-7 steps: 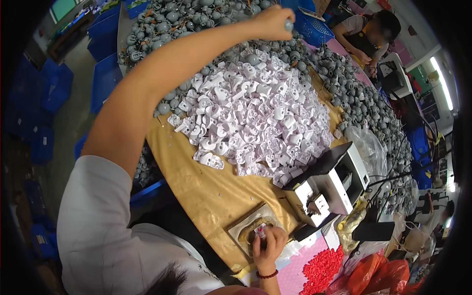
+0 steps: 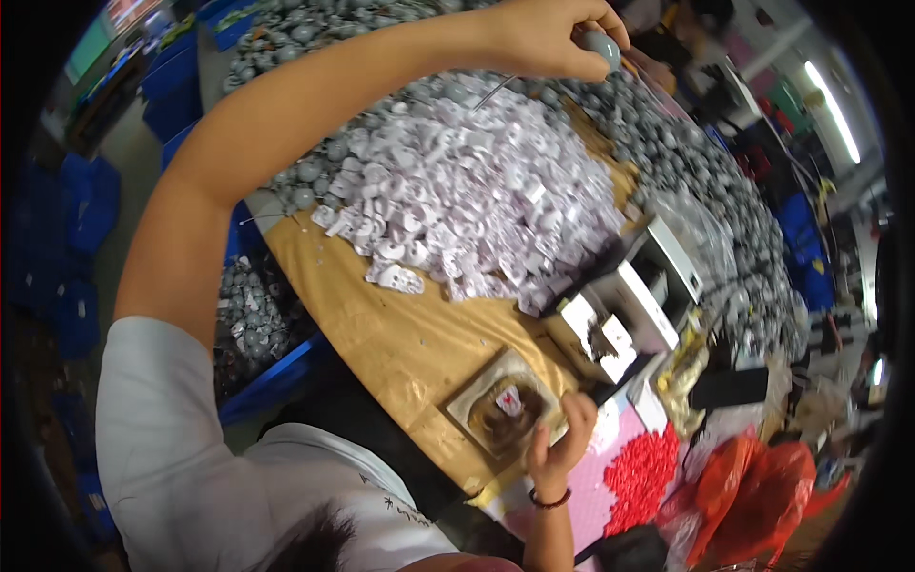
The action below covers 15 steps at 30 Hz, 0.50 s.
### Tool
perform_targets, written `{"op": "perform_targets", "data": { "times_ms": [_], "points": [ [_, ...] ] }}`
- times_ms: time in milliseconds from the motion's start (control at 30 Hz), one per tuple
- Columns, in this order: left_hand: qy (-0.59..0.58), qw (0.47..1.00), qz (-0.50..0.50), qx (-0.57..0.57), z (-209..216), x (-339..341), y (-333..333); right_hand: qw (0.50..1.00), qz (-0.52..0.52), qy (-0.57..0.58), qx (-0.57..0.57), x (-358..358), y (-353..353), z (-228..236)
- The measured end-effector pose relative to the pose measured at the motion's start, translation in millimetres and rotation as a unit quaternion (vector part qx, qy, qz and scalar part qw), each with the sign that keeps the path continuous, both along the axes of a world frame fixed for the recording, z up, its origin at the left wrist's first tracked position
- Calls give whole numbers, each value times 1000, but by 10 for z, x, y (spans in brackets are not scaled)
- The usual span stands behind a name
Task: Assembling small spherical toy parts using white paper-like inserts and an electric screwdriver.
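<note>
At the top, my left hand (image 2: 553,38) is closed round a glossy grey rounded plastic part (image 2: 602,50). A thin dark wire (image 2: 493,92) trails below that hand, over a heap of small white plastic parts (image 2: 477,200). My right hand (image 2: 566,437) is beside a square fixture (image 2: 465,406) at the table's near edge, thumb and fingers apart, with nothing seen in it. In the fixture's dark hollow lies a small white part with a red piece on it (image 2: 510,400).
Grey rounded parts (image 2: 667,153) are piled behind and right of the white heap. A white box-like device (image 2: 658,300) stands right of the fixture. Red pieces (image 2: 640,477) lie on a pink sheet, near a red plastic bag (image 2: 753,491). Blue bins (image 2: 88,205) stand at left.
My left hand has come right and nearer from the far pile with the grey part. My right hand has let go of the white part in the fixture and moved right. The view has shifted.
</note>
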<state>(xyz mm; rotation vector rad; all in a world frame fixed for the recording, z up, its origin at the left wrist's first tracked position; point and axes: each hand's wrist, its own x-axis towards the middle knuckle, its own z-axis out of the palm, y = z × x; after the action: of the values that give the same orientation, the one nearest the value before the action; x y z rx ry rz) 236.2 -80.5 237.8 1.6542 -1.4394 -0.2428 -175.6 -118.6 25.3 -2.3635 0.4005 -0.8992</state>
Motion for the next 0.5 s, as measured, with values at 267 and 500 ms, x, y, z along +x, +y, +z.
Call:
{"op": "perform_targets", "data": {
  "times_ms": [267,500],
  "points": [
    [199,909,-354,93,34,-1584,264,979,-27,-195,-41,25,-108,910],
    [334,876,-344,51,-731,-2032,722,873,139,-161,439,2,353,588]
  ]
}}
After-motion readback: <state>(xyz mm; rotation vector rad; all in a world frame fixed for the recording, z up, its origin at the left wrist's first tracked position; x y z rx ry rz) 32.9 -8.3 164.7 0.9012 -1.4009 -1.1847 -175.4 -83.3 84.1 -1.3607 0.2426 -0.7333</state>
